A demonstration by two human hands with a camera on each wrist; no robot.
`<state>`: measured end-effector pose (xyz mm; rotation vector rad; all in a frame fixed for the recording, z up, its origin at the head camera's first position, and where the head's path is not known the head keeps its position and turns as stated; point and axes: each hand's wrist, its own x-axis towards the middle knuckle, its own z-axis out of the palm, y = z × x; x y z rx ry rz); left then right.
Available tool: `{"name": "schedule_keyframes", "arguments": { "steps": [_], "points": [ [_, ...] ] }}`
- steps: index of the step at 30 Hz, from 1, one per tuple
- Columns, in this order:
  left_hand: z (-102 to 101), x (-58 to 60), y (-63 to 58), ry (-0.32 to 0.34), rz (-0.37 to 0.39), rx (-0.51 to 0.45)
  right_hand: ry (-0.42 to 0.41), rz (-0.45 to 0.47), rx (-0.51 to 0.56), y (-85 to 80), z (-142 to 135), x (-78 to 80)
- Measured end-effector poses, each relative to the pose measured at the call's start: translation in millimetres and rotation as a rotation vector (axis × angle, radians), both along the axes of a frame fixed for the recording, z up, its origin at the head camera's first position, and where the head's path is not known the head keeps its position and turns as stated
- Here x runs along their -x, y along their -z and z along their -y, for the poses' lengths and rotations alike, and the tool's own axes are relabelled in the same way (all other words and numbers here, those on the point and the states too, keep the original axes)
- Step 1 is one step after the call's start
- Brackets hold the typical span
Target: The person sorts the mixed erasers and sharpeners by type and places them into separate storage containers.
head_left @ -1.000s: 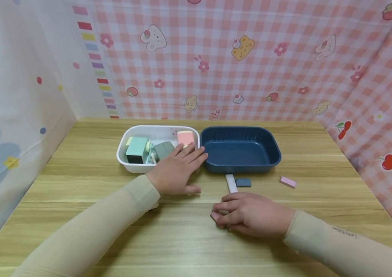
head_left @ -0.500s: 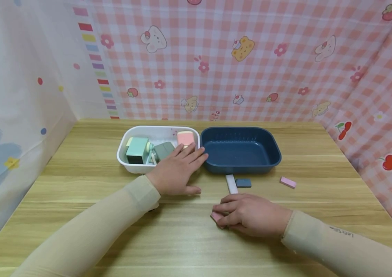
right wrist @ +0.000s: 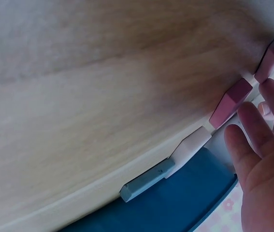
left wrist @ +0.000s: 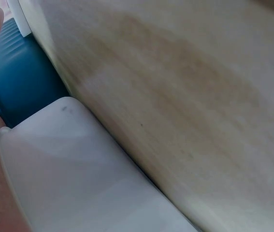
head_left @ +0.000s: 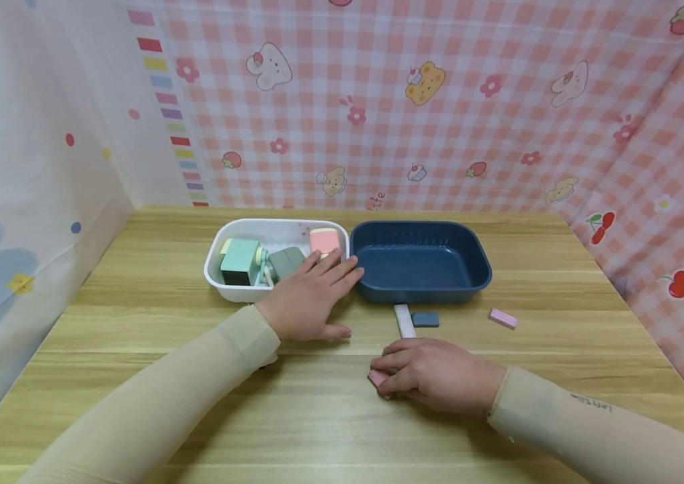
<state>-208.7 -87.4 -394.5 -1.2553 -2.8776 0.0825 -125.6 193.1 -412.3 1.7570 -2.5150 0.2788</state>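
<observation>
In the head view, my left hand [head_left: 306, 299] lies with straight, spread fingers over the front right corner of a white tray [head_left: 221, 293]. Its fingertips reach toward a dark blue tray [head_left: 420, 296] alongside. My right hand [head_left: 441, 373], palm down on the table, has its thumb and index finger at a pink eraser [head_left: 378, 382], partly covered. The right wrist view shows that eraser [right wrist: 268, 65] between these fingertips. A darker pink eraser [right wrist: 231, 102] lies beneath the hand, hidden in the head view. A white eraser [head_left: 404, 321] and a blue-grey eraser [head_left: 425, 319] lie beyond.
Inside the white tray are a mint crank pencil sharpener [head_left: 240, 261], a grey-green piece [head_left: 286, 261] and a pink piece [head_left: 324, 240]. Another pink eraser [head_left: 502, 318] lies off to the right. Patterned cloth [head_left: 378, 121] hangs behind the wooden table [head_left: 535, 269].
My right hand and sleeve have shifted slightly left, and the fingers have drawn in a little at the pink eraser. My left hand stays where it was.
</observation>
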Motion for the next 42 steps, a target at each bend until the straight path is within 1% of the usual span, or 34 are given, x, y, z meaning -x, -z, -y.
{"name": "schedule_keyframes", "arguments": {
  "steps": [10,14,22,29,36,42],
  "points": [
    [0,0.0,1.1,-0.004,0.013,-0.009,0.002,0.026,0.024,0.8,3,0.9],
    [0,0.6,1.8,-0.004,0.005,-0.008,0.009,0.034,0.031,0.7,4,0.8],
    [-1,1.5,3.1,-0.008,0.004,-0.005,-0.006,0.036,0.072,-0.3,8,0.1],
    [-1,1.1,3.0,-0.010,0.008,-0.007,0.027,0.045,0.058,-1.3,8,-0.3],
    [0,0.8,2.2,-0.002,0.002,-0.008,0.087,-0.006,0.029,-9.2,8,1.7],
    [0,0.7,1.4,0.000,0.002,-0.010,0.113,-0.096,0.070,-15.2,8,5.4]
  ]
}}
